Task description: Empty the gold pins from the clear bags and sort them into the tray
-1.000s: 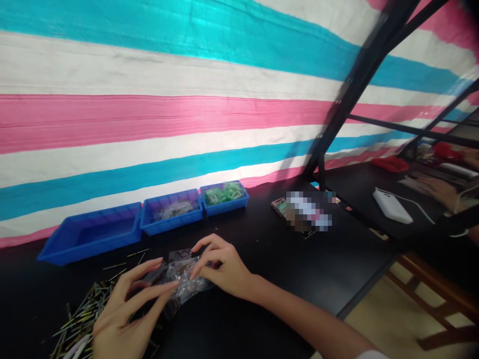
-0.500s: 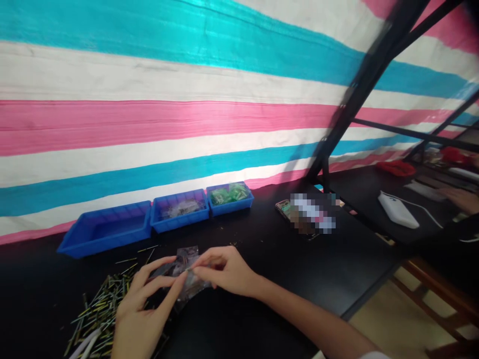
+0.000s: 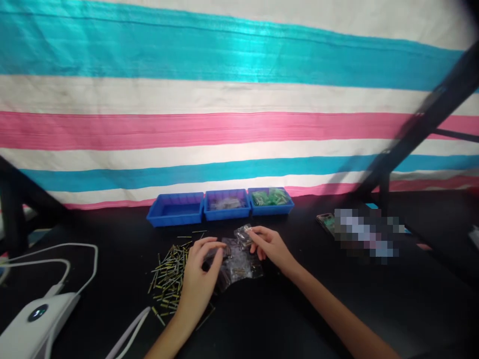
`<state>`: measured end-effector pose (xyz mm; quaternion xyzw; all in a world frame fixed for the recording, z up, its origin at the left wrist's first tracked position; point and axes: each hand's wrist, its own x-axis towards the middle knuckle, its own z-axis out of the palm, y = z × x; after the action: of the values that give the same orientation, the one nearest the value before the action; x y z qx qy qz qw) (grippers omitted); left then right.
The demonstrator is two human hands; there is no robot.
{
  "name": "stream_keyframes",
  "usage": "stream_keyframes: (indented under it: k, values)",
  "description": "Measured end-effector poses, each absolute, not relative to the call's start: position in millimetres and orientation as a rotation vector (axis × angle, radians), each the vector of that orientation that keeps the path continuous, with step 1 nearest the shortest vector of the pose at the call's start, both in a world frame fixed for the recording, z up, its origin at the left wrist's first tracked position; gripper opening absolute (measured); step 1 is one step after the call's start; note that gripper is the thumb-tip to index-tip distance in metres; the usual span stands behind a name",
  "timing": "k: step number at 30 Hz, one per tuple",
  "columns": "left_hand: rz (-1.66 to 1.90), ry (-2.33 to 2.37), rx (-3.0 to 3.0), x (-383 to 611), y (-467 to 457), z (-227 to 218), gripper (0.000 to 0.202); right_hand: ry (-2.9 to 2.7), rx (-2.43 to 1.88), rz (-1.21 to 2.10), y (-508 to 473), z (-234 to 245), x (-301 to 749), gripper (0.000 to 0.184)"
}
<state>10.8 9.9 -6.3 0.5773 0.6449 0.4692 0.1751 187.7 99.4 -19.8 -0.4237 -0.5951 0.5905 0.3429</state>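
Observation:
My right hand [image 3: 272, 248] pinches a small clear plastic bag [image 3: 243, 235] between thumb and fingers, just above the table. Under it, more clear plastic bags [image 3: 239, 264] lie flat, some with small thin pieces showing inside. My left hand [image 3: 200, 269] is at the left edge of these bags, its fingers bent and thumb apart, with nothing visible held. Beside and partly behind that hand spreads a pile of thin metallic rods with yellowish parts [image 3: 168, 279]; their exact kind is too small to make out.
Three blue bins stand at the back: the left bin [image 3: 175, 221] looks bare, the middle bin [image 3: 228, 215] holds clear bags, the right bin [image 3: 271, 210] green-tinted bags. A white power bank [image 3: 37, 324] with cables lies front left. A phone [image 3: 325, 222] lies at right, beside a blurred-out patch.
The view has swung left, bringing the power bank into sight. My right hand has lifted a small bag away from my left hand; the two hands were together over the bags before.

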Motion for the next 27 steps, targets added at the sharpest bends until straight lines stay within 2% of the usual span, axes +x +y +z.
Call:
stream_keyframes:
  k: [6,11,14,17,21,24,27]
  values:
    - [1.329,1.792,1.636,14.8,10.2,-9.0,0.016,-1.528,-1.065,1.64,129.8,-0.5,164.2,0.038]
    - [1.376,1.821,1.647,12.3,13.5,-12.5,0.013,-1.527,-1.056,1.593,146.1,8.2,156.3,0.057]
    - [1.303,1.825,1.699,8.9,14.9,-11.3,0.012,-1.771,-1.089,1.409,132.5,-5.6,164.6,0.04]
    - [1.161,1.919,1.785,5.0,15.0,-8.7,0.013,-2.042,-1.142,1.066,109.2,-17.3,179.3,0.024]
    - [0.973,2.114,1.917,-0.1,14.8,-7.6,0.017,-2.263,-1.229,0.763,85.8,-14.5,196.5,0.031]
    - [0.87,2.049,1.981,0.3,14.5,-8.7,0.017,-2.334,-1.266,0.731,78.0,-8.0,202.2,0.037]
    - [0.817,1.968,2.01,5.8,12.9,-10.1,0.016,-2.377,-1.242,0.732,74.9,-5.4,204.8,0.035]
